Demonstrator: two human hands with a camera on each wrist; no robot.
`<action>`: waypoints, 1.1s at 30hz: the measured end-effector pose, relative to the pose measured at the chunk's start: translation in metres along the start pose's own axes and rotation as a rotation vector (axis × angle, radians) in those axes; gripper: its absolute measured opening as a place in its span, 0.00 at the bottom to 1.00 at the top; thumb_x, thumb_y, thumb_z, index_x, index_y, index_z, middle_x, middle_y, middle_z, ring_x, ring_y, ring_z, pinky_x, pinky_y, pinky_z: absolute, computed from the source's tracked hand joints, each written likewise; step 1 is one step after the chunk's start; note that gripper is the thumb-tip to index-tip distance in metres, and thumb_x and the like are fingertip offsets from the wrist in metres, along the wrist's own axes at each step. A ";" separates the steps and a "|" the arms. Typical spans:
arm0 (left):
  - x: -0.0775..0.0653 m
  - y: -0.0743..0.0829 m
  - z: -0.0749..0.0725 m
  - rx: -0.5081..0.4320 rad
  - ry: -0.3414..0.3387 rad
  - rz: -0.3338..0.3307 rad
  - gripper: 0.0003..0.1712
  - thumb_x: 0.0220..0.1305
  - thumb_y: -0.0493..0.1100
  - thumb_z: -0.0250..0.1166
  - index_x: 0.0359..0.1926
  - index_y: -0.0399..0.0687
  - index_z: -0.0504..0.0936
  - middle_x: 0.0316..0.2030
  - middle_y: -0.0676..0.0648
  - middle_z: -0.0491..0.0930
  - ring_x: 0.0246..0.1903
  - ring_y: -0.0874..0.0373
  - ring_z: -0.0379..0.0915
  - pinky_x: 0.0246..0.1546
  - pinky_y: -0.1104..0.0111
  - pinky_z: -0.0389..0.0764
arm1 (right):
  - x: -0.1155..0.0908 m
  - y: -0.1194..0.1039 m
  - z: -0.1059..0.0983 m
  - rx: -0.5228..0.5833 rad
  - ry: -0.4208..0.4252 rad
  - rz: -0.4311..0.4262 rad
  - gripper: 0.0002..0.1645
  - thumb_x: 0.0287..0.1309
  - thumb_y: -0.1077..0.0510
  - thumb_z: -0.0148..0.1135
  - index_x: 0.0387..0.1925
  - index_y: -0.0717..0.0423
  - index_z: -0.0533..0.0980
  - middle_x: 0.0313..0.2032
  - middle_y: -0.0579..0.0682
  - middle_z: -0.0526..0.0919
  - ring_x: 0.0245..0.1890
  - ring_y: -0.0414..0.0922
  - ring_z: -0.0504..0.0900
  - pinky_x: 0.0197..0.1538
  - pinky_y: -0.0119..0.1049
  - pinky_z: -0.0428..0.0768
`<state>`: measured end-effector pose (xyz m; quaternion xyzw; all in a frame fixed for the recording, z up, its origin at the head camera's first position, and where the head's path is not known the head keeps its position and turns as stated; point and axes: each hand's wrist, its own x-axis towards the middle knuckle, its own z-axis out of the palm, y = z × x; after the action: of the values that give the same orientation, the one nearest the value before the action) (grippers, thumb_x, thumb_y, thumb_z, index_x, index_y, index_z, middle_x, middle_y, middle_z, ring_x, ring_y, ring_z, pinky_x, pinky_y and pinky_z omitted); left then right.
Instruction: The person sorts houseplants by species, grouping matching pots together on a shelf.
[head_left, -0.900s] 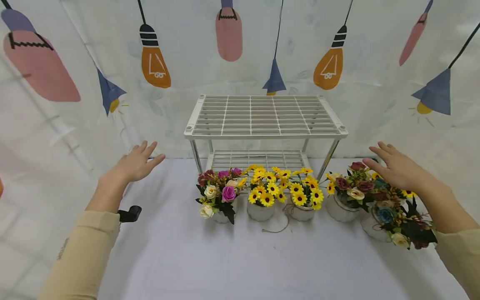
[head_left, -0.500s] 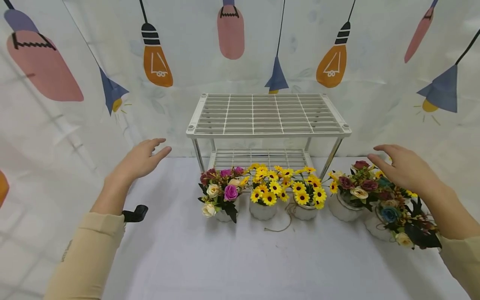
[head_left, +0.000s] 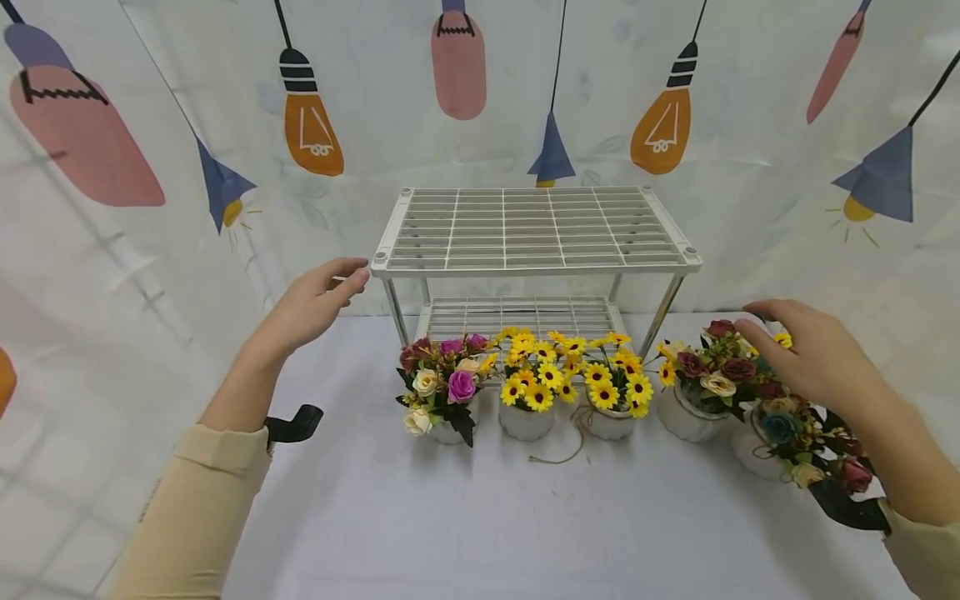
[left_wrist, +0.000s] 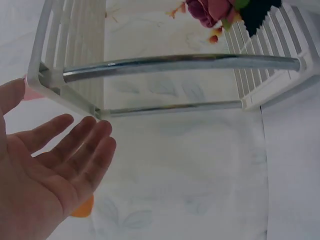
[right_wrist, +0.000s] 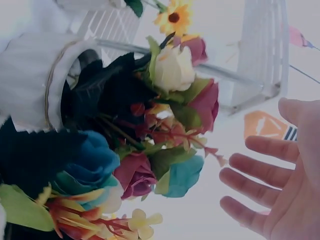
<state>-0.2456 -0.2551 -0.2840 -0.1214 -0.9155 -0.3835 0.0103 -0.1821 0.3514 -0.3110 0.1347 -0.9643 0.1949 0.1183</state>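
My left hand (head_left: 309, 304) is at the left front corner of the white two-tier rack (head_left: 536, 272), fingertips right by the upper shelf's edge. In the left wrist view its fingers are relaxed and nothing is in them; the rack's metal posts (left_wrist: 180, 64) run beside them. My right hand (head_left: 825, 354) hovers over the two flower pots at the right, its fingers loosely spread in the right wrist view and holding nothing. Below it are a pot of dark red and cream roses (head_left: 716, 371) and a pot with blue and red roses (head_left: 787, 437), partly hidden by the hand and wrist strap.
In front of the rack stand a pot of purple and cream roses (head_left: 442, 387) and two pots of yellow sunflowers (head_left: 536, 375) (head_left: 617, 387). A loose twine (head_left: 562, 458) lies on the white table (head_left: 525, 533). Behind hangs a lamp-printed curtain (head_left: 480, 150).
My left hand has moved right and up, from beside the rack to its upper left corner. My right hand has come slightly lower over the right-hand pots. The pots and rack stay put.
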 end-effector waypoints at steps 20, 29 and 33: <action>0.021 0.016 0.009 -0.597 0.044 -0.072 0.37 0.75 0.49 0.65 0.75 0.36 0.65 0.62 0.41 0.74 0.55 0.54 0.77 0.65 0.52 0.74 | -0.047 -0.022 0.016 0.018 0.338 -0.076 0.24 0.63 0.60 0.71 0.57 0.67 0.78 0.49 0.69 0.82 0.51 0.67 0.78 0.59 0.42 0.75; 0.026 0.015 0.011 -0.676 0.051 -0.075 0.39 0.71 0.47 0.68 0.75 0.36 0.64 0.61 0.40 0.74 0.55 0.52 0.79 0.66 0.52 0.72 | -0.066 -0.030 0.025 0.063 0.476 -0.131 0.28 0.53 0.69 0.75 0.57 0.66 0.80 0.38 0.60 0.85 0.40 0.16 0.69 0.36 0.12 0.71; 0.025 0.012 0.012 -0.676 0.057 -0.078 0.37 0.72 0.47 0.67 0.74 0.37 0.66 0.61 0.40 0.74 0.55 0.51 0.79 0.63 0.55 0.76 | -0.075 -0.036 0.046 0.160 0.478 -0.157 0.35 0.50 0.72 0.75 0.62 0.64 0.77 0.41 0.53 0.85 0.40 0.20 0.75 0.40 0.13 0.75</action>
<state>-0.2666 -0.2332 -0.2815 -0.0721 -0.7399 -0.6685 -0.0195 -0.1090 0.3164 -0.3606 0.1685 -0.8771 0.2872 0.3463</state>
